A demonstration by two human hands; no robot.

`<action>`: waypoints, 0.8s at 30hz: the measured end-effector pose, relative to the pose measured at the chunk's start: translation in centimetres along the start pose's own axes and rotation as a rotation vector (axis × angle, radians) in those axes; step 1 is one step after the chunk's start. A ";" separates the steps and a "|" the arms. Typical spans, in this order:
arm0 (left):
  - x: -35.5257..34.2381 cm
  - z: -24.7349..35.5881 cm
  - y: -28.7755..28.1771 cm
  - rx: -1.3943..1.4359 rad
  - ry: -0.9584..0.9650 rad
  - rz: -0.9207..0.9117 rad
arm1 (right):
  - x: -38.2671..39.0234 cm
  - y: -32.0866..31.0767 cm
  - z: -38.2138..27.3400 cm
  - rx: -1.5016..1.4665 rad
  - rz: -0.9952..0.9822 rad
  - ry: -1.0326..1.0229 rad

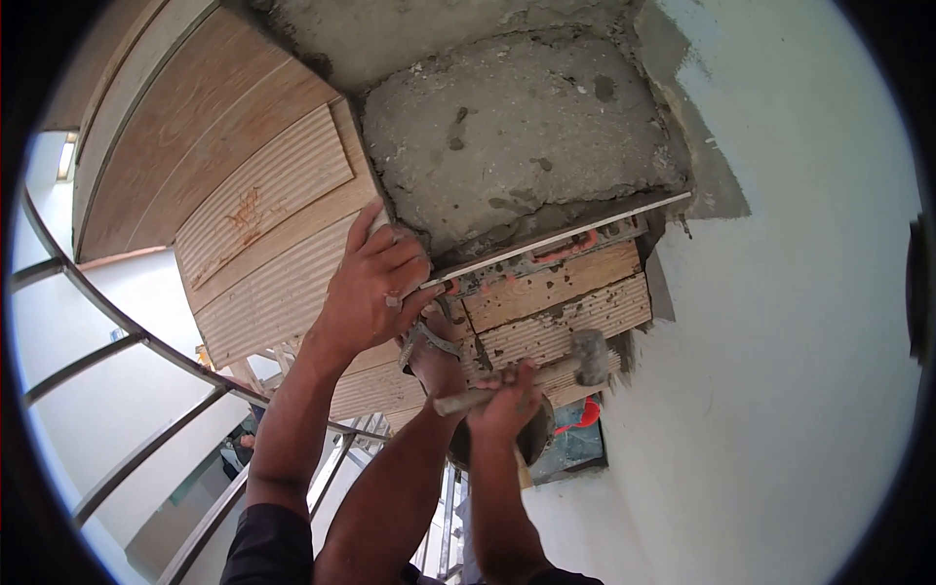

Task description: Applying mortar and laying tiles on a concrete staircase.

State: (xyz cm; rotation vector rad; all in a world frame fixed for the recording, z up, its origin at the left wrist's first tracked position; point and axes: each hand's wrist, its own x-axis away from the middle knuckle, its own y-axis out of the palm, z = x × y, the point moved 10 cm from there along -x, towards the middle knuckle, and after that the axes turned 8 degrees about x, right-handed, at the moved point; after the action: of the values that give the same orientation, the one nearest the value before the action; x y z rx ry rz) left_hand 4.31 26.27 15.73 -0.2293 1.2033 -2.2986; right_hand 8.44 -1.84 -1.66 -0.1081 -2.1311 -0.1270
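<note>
My left hand (pixel 375 283) closes round the left end of a thin upright tile (pixel 624 212), whose pale top edge runs along the front of the mortar bed (pixel 517 136). My right hand (pixel 502 402) grips a mallet (pixel 589 357) by its wooden handle; the grey head points right, over the lower steps. Against the tile's near face lies a long, mortar-smeared bar with orange parts (pixel 564 248), seemingly a spirit level. My sandalled foot (pixel 434 356) stands on the wood-look step between my arms.
Ribbed wood-look tiles (pixel 283 185) cover the curved side at left. A metal railing (pixel 127 331) bends along the left. The pale wall (pixel 780 390) bounds the right. Below hang a dark bucket (pixel 536 439) and a red item (pixel 585 414), partly hidden.
</note>
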 end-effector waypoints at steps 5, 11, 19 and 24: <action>0.2 0.1 0.1 0.011 0.020 0.004 | 7.5 7.7 6.9 0.066 -0.514 0.353; 0.1 0.1 0.3 0.004 0.025 0.006 | 6.3 7.0 7.4 0.040 -0.395 0.440; -0.3 0.3 0.2 -0.027 0.039 -0.008 | 8.8 7.7 4.6 -0.022 -0.200 0.316; -0.4 0.6 0.2 0.001 0.052 0.019 | 10.4 10.6 5.7 -0.009 -0.543 0.492</action>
State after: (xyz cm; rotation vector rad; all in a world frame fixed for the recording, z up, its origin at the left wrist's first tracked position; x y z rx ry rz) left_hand 4.93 25.96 15.89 -0.1584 1.2248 -2.3012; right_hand -0.49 9.74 4.61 0.4570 -1.6201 -0.4345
